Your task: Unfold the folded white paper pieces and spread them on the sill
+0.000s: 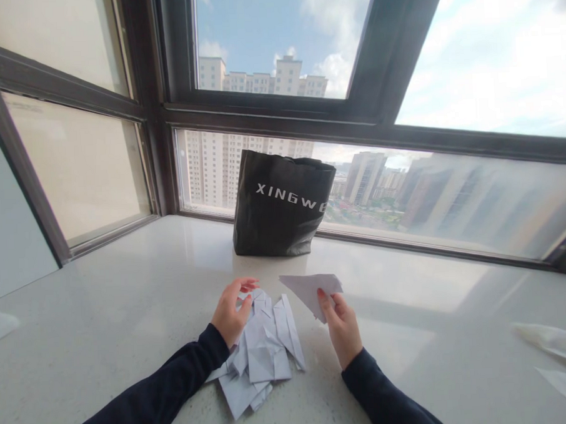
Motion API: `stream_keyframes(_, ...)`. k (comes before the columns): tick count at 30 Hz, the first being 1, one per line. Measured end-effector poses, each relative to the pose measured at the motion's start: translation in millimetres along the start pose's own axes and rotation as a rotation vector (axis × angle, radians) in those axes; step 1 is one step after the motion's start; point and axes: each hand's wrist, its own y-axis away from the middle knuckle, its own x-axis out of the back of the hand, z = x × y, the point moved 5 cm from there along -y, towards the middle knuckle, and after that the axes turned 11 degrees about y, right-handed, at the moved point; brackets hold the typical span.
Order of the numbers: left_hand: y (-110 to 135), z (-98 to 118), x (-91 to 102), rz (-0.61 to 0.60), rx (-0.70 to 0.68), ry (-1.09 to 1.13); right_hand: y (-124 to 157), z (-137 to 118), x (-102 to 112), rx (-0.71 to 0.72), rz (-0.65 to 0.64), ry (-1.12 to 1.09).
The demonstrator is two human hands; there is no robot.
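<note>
A heap of folded white paper pieces lies on the pale stone counter in front of me. My left hand hovers over the heap's upper left, fingers curled and apart, holding nothing that I can see. To the right, my right hand pinches a folded white paper triangle by its lower edge, lifted just above the counter. Both arms wear dark sleeves.
A black bag with white lettering stands at the back of the counter against the window frame. More white paper lies at the right edge. Tall buildings show through the glass.
</note>
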Motion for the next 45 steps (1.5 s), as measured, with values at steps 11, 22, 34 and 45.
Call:
stream_keyframes(11, 4, -18, -6.1, -0.049, 0.180, -0.144, 11, 6, -30, -0.172, -0.383, -0.157)
stream_keyframes(22, -10, -23, 13.2, 0.258, 0.296, 0.588, 8, 9, -23, -0.306, -0.313, -0.204)
stream_keyframes(34, -12, -7, 34.2, 0.419, 0.219, 0.555, 9, 5, -24, -0.309, -0.308, -0.218)
stream_keyframes(45, -9, -8, 15.0, 0.450, 0.609, 1.174, 14, -12, -25, -0.171, -0.296, -0.313)
